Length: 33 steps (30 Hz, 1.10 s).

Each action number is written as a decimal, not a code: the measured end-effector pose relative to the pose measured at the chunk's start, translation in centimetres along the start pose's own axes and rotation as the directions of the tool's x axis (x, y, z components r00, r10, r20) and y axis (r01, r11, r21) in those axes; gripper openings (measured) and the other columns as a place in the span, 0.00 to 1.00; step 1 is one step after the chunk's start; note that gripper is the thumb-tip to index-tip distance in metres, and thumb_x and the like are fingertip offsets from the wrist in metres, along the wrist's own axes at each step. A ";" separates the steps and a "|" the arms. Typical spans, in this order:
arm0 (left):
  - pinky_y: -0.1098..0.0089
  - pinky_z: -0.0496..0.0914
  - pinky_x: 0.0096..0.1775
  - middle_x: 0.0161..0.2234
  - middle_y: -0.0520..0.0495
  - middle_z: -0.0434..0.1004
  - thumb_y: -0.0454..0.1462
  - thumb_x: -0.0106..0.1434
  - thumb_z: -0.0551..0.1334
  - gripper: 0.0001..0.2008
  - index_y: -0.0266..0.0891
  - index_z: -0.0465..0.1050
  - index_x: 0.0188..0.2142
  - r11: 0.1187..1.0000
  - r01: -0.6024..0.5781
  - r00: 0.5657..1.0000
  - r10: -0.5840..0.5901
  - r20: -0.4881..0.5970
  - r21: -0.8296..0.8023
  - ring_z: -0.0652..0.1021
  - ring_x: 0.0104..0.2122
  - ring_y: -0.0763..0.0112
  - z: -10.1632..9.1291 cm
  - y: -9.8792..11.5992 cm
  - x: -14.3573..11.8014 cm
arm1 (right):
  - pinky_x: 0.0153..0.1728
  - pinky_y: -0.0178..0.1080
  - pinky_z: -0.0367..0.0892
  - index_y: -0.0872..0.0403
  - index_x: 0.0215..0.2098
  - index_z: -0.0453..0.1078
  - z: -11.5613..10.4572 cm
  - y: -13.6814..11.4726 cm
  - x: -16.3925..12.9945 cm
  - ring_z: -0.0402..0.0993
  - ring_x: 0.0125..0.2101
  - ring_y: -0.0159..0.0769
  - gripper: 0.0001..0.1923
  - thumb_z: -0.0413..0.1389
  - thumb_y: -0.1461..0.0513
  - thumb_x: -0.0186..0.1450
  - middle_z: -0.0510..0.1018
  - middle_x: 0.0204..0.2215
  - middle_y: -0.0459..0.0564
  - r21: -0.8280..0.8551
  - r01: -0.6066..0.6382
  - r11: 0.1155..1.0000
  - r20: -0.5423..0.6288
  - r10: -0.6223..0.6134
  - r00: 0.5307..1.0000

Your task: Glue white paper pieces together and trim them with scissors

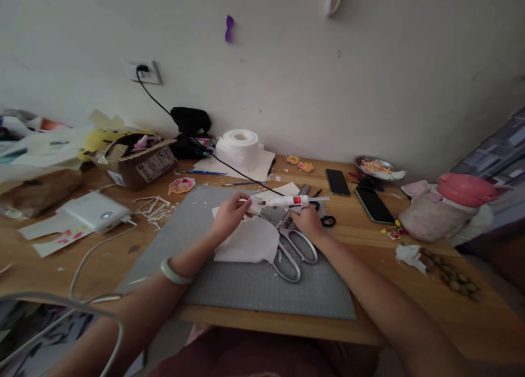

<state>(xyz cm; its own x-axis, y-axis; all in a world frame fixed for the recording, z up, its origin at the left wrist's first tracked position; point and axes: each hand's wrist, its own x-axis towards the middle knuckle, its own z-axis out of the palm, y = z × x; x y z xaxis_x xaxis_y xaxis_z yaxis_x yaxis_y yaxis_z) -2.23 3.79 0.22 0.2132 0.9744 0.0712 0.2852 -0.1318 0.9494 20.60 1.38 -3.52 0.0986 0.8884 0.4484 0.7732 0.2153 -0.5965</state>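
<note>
My right hand (307, 222) grips a white glue gun (287, 201) with its nozzle pointing left, held over a grey cutting mat (254, 281). My left hand (228, 217) pinches a small white piece (255, 208) right at the nozzle tip. A white paper sheet (250, 241) lies on the mat under my left hand. Large silver scissors (296, 251) rest on the mat just below my right hand. A pale bangle (174, 273) sits on my left wrist.
A black cord (229, 166) runs from the wall socket (144, 71) across the desk. A tissue roll (240, 146), cardboard box (139, 161), white device (93, 212), two phones (371, 202), a metal dish (375, 166), a pink-lidded jug (445, 204) and nuts (449, 276) surround the mat.
</note>
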 end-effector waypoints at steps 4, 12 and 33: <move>0.73 0.65 0.23 0.24 0.51 0.77 0.46 0.57 0.56 0.12 0.40 0.67 0.34 0.999 -0.012 1.000 0.011 0.012 0.031 0.78 0.24 0.69 0.0 -0.1 -0.1 | 0.45 0.44 0.68 0.58 0.44 0.72 0.0 0.0 0.0 0.73 0.46 0.46 0.17 0.53 0.65 0.56 0.78 0.42 0.58 0.002 0.014 1.000 -0.026 -0.014 1.000; 0.73 0.66 0.23 0.23 0.50 0.77 0.45 0.57 0.57 0.13 0.39 0.69 0.34 0.998 -0.011 1.000 0.010 0.026 0.061 0.79 0.24 0.68 0.1 0.3 -0.3 | 0.43 0.44 0.69 0.56 0.43 0.73 0.1 0.0 0.0 0.74 0.44 0.47 0.16 0.52 0.65 0.56 0.79 0.40 0.57 -0.017 0.009 1.000 -0.034 -0.010 0.999; 0.72 0.67 0.27 0.26 0.50 0.79 0.46 0.58 0.55 0.12 0.40 0.70 0.34 0.987 -0.105 0.994 0.100 0.045 0.125 0.79 0.24 0.69 -0.2 0.2 -0.6 | 0.38 0.39 0.68 0.56 0.39 0.73 -0.2 -0.5 0.0 0.75 0.39 0.44 0.13 0.51 0.65 0.56 0.79 0.36 0.56 -0.069 -0.042 0.997 -0.097 0.036 0.995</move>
<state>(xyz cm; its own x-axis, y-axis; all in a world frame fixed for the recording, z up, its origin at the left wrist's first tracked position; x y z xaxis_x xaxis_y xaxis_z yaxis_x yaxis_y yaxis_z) -2.44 3.19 0.45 0.2824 0.9472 0.1519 0.3756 -0.2549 0.8910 20.35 1.22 -3.05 0.1867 0.8518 0.4895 0.8096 0.1489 -0.5678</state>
